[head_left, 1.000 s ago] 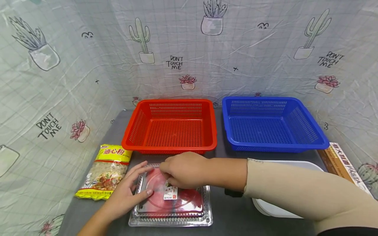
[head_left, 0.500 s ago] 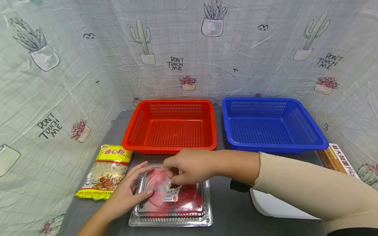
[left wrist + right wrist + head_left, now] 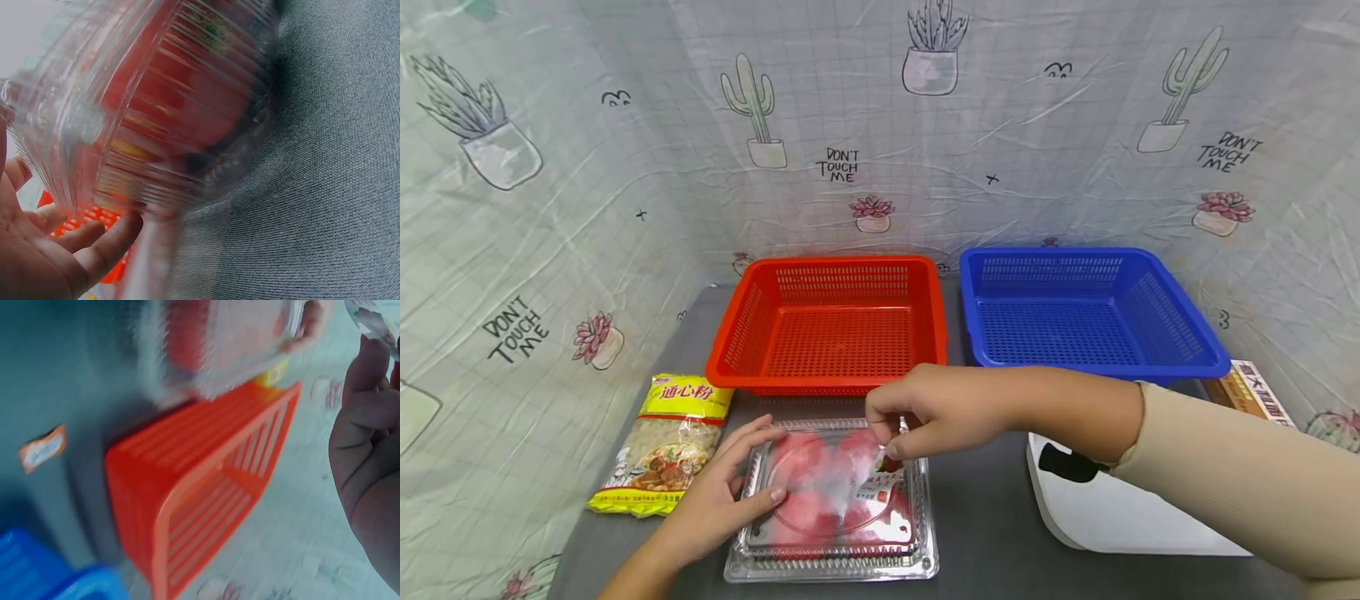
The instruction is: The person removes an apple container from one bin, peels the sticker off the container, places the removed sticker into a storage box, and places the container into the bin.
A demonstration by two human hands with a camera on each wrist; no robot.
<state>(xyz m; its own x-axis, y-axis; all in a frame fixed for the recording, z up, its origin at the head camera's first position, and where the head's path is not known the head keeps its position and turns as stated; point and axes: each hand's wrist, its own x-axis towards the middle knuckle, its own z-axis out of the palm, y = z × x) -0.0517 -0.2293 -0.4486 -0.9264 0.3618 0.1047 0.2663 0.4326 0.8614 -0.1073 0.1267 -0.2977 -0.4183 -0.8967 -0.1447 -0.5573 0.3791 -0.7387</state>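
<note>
A clear plastic clamshell box (image 3: 797, 562) stands on the grey table, with several round red fruits that look like tomatoes (image 3: 805, 512) inside. My left hand (image 3: 724, 492) rests at the box's left edge, fingers spread and thumb on the lid. In the left wrist view its fingertips touch the ribbed side. My right hand (image 3: 940, 412), over the lid's right part, pinches a printed sticker (image 3: 877, 487) between thumb and curled forefinger. Part of that sticker is tilted up from the lid. In the right wrist view the sticker (image 3: 374, 320) shows at the thumb tip.
Behind the box are a red basket (image 3: 721, 358) and a blue basket (image 3: 1180, 372). A yellow pasta bag (image 3: 670, 446) lies left. A white board-like item (image 3: 1120, 517) and a pasta box (image 3: 1247, 392) are at right, partly under my right forearm. An orange packet (image 3: 42, 449) shows in the right wrist view.
My right hand has moved right across the lid, pulling the sticker from the lid's middle toward its right side. The left hand and the box stay in place.
</note>
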